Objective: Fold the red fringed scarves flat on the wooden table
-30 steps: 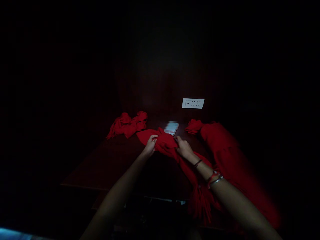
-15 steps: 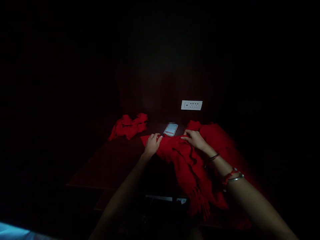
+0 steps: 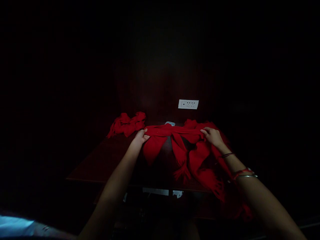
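Observation:
A red fringed scarf (image 3: 172, 130) is stretched sideways between my two hands above the dark table. My left hand (image 3: 142, 136) pinches it at the left, and a loose flap hangs below that grip. At the other side my right hand (image 3: 212, 136) grips the cloth between thumb and fingers. Fringed ends dangle toward the table's front edge. Behind the stretched cloth, only the top of a phone (image 3: 170, 123) shows. More red cloth (image 3: 205, 125) lies beyond and beside my right hand; where it parts from the held scarf is hard to make out.
A crumpled red fringed scarf (image 3: 127, 124) lies at the table's back left. The dark table (image 3: 92, 166) ends at a front edge above a shelf. A white socket panel (image 3: 188, 104) is on the back wall. The surroundings are very dark.
My hands have moved apart, left hand leftward and right hand rightward, pulling the scarf taut between them. The cloth now covers most of the phone.

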Action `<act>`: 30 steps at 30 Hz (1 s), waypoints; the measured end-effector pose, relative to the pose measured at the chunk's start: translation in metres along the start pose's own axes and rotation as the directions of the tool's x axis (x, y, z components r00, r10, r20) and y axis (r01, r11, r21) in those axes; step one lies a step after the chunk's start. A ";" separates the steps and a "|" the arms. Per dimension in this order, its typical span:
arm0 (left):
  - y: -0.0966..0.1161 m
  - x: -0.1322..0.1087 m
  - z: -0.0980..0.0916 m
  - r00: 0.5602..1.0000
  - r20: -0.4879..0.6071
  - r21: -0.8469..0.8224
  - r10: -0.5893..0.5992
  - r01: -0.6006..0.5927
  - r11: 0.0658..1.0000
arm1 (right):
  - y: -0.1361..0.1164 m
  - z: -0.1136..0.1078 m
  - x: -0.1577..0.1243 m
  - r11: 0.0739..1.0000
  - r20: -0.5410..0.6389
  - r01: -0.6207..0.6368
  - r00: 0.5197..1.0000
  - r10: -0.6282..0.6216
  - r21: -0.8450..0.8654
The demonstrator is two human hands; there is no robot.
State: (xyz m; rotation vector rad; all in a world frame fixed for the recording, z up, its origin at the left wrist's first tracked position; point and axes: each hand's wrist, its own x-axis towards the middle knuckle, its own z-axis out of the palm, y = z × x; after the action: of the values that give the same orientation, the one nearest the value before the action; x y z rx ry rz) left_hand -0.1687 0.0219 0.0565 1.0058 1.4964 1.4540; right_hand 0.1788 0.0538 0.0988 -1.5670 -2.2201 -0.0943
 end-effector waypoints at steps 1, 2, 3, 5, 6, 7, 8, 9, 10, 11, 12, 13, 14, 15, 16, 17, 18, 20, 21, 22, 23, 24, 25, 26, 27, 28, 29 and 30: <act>0.002 -0.002 0.004 1.000 0.016 -0.023 -0.013 0.013 1.000 | -0.001 0.002 -0.001 1.000 0.057 -0.005 0.998 0.006 -0.006; 0.004 -0.006 0.009 0.998 0.046 -0.058 -0.033 0.035 0.998 | -0.005 0.004 -0.001 1.000 0.110 0.007 0.994 -0.006 -0.006; 0.005 -0.010 0.017 0.994 0.089 -0.102 -0.063 0.072 0.992 | -0.012 0.005 -0.002 0.999 0.141 0.041 0.989 -0.042 0.010; 0.005 -0.021 0.033 0.973 0.193 -0.195 -0.130 0.168 0.966 | -0.034 0.005 -0.003 0.981 0.103 0.177 0.977 -0.186 0.084; 0.004 -0.026 0.041 0.961 0.236 -0.224 -0.147 0.201 0.954 | -0.048 0.006 -0.004 0.952 0.063 0.277 0.956 -0.286 0.129; 0.003 -0.031 0.048 0.956 0.257 -0.230 -0.141 0.202 0.952 | -0.063 0.008 -0.006 0.914 0.029 0.375 0.923 -0.384 0.153; 0.000 -0.035 0.054 0.961 0.253 -0.201 -0.113 0.166 0.965 | -0.077 0.012 -0.007 0.876 0.032 0.457 0.884 -0.467 0.153; -0.002 -0.038 0.058 0.970 0.231 -0.144 -0.068 0.104 0.984 | -0.091 0.017 -0.009 0.848 0.080 0.514 0.847 -0.526 0.131; -0.006 -0.040 0.060 0.979 0.201 -0.070 -0.017 0.032 0.997 | -0.103 0.024 -0.011 0.834 0.155 0.543 0.819 -0.552 0.099; -0.009 -0.041 0.059 0.985 0.170 0.011 0.029 -0.031 0.999 | -0.113 0.031 -0.013 0.831 0.222 0.552 0.804 -0.551 0.063; -0.012 -0.041 0.057 0.988 0.140 0.086 0.061 -0.074 0.994 | -0.120 0.038 -0.015 0.834 0.280 0.551 0.797 -0.535 0.023; -0.015 -0.040 0.054 0.991 0.111 0.147 0.078 -0.094 0.985 | -0.125 0.043 -0.016 0.840 0.314 0.543 0.801 -0.510 -0.021; -0.017 -0.038 0.049 0.993 0.082 0.194 0.085 -0.100 0.976 | -0.127 0.047 -0.017 0.845 0.318 0.531 0.813 -0.488 -0.063; -0.018 -0.036 0.043 0.995 0.050 0.237 0.089 -0.098 0.967 | -0.127 0.047 -0.017 0.850 0.293 0.518 0.831 -0.473 -0.097; -0.018 -0.033 0.037 0.995 0.016 0.291 0.098 -0.098 0.952 | -0.125 0.045 -0.016 0.857 0.241 0.501 0.852 -0.465 -0.120; -0.017 -0.029 0.031 0.994 -0.018 0.346 0.110 -0.097 0.933 | -0.121 0.040 -0.016 0.866 0.172 0.484 0.870 -0.462 -0.124; -0.016 -0.026 0.026 0.991 -0.045 0.397 0.126 -0.098 0.912 | -0.116 0.033 -0.015 0.875 0.098 0.470 0.882 -0.461 -0.112; -0.011 -0.020 0.018 0.983 -0.078 0.479 0.164 -0.108 0.871 | -0.104 0.016 -0.016 0.886 -0.032 0.461 0.886 -0.463 -0.049; -0.008 -0.018 0.016 0.979 -0.088 0.507 0.184 -0.116 0.854 | -0.097 0.008 -0.017 0.890 -0.090 0.456 0.886 -0.455 -0.007; -0.005 -0.016 0.014 0.975 -0.096 0.528 0.203 -0.123 0.840 | -0.090 0.001 -0.019 0.897 -0.148 0.441 0.890 -0.431 0.038; -0.002 -0.015 0.013 0.971 -0.101 0.544 0.217 -0.128 0.829 | -0.082 -0.004 -0.021 0.907 -0.206 0.412 0.898 -0.389 0.085; 0.000 -0.014 0.012 0.969 -0.106 0.555 0.225 -0.130 0.821 | -0.073 -0.008 -0.024 0.919 -0.257 0.372 0.908 -0.331 0.131; 0.001 -0.012 0.010 0.967 -0.108 0.563 0.229 -0.131 0.816 | -0.064 -0.009 -0.026 0.930 -0.295 0.324 0.918 -0.265 0.172; 0.002 -0.011 0.009 0.967 -0.107 0.567 0.230 -0.131 0.813 | -0.053 -0.009 -0.027 0.939 -0.318 0.274 0.927 -0.201 0.206; 0.004 -0.009 0.007 0.968 -0.103 0.569 0.229 -0.131 0.812 | -0.043 -0.007 -0.028 0.945 -0.320 0.228 0.936 -0.147 0.233; 0.005 -0.007 0.005 0.969 -0.099 0.567 0.227 -0.133 0.813 | -0.032 -0.004 -0.028 0.949 -0.293 0.184 0.950 -0.106 0.255; 0.007 -0.005 0.003 0.970 -0.094 0.561 0.223 -0.133 0.817 | -0.022 -0.001 -0.026 0.950 -0.228 0.145 0.970 -0.082 0.276; 0.009 -0.003 0.001 0.972 -0.090 0.549 0.215 -0.131 0.825 | -0.013 0.002 -0.025 0.950 -0.125 0.114 0.989 -0.081 0.292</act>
State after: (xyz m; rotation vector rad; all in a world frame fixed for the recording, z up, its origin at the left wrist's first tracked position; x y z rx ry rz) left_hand -0.1664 0.0193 0.0655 1.4258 2.0385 1.2676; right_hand 0.1730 0.0276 0.0903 -1.2591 -2.1092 0.1176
